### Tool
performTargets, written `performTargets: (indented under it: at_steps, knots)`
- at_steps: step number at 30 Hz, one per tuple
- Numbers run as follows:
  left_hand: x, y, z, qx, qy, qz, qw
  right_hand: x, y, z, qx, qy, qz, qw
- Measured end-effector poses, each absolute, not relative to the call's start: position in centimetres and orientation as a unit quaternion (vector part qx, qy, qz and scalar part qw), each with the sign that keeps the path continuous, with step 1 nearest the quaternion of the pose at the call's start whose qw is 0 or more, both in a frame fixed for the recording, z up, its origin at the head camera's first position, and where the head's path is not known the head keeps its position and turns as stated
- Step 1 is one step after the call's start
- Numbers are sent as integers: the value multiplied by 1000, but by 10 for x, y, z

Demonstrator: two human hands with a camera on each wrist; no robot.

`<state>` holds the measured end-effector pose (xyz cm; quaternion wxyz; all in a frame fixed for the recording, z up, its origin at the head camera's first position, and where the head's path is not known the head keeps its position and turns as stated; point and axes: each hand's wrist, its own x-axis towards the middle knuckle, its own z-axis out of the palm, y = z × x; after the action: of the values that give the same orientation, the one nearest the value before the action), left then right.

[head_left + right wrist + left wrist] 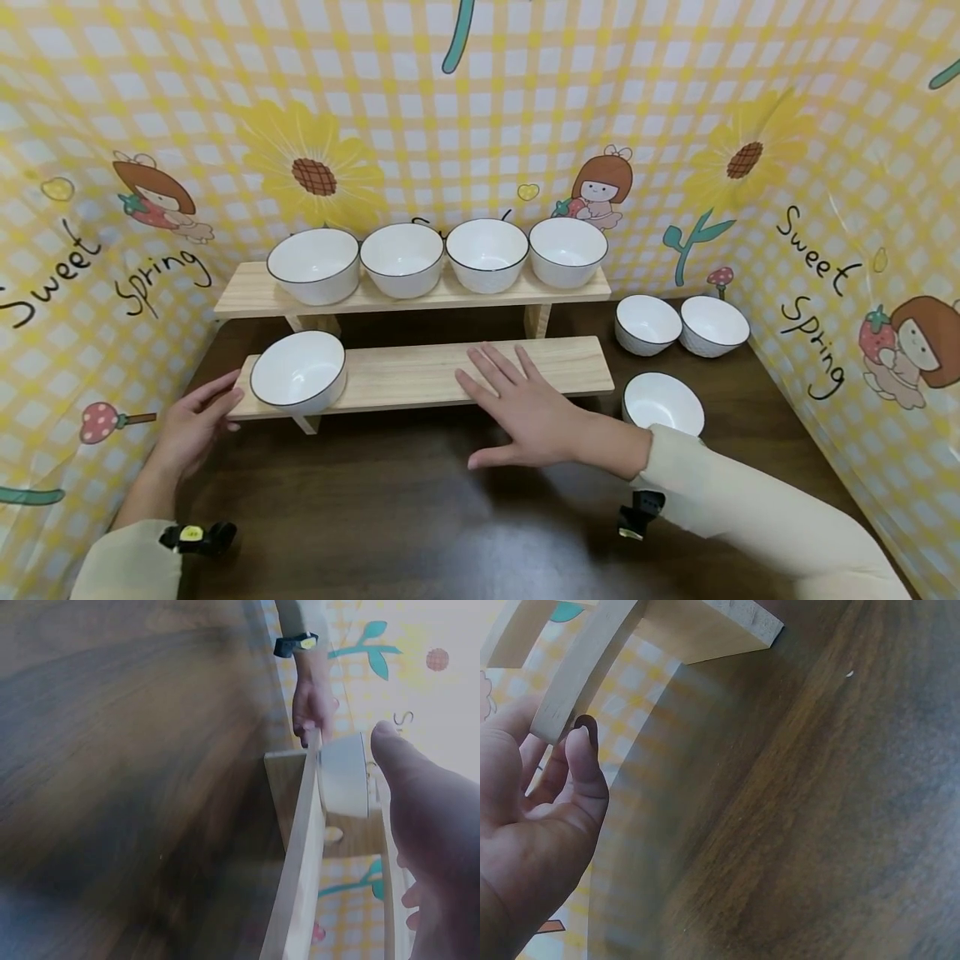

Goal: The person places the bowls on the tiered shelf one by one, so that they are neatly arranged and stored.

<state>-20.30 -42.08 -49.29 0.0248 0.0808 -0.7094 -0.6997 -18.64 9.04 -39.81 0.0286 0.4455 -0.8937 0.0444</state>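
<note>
Left hand: I had the left hand point(191, 425) at the left end of the lower shelf point(405, 375), its grip clamped on the board between thumb and fingers.
Right hand: I held the right hand point(532, 417) over the lower shelf's front edge, its grip apart, fingers straight; I could not tell whether the fingertips touched wood.
Lower shelf: It stood in front of the upper shelf point(247, 287), carrying one white bowl point(300, 371) near its left end.
Upper shelf: I counted four bowls point(401, 260) in a row, rims up.
Right side: Three smaller-looking bowls point(648, 325) stood on the brown surface point(360, 500), the nearest partly hidden by the right sleeve point(690, 475).
</note>
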Motion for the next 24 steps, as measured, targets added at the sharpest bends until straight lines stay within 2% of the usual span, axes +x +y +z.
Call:
performTargets:
  at_steps: [15, 24]
  knots:
    - [-201, -422, -494, 72, -706, -704, 26, -183, 155, -404, 405, -910, 75, 50]
    - [-203, -422, -493, 79, -718, -691, 22, -179, 200, -413, 362, -924, 88, 84]
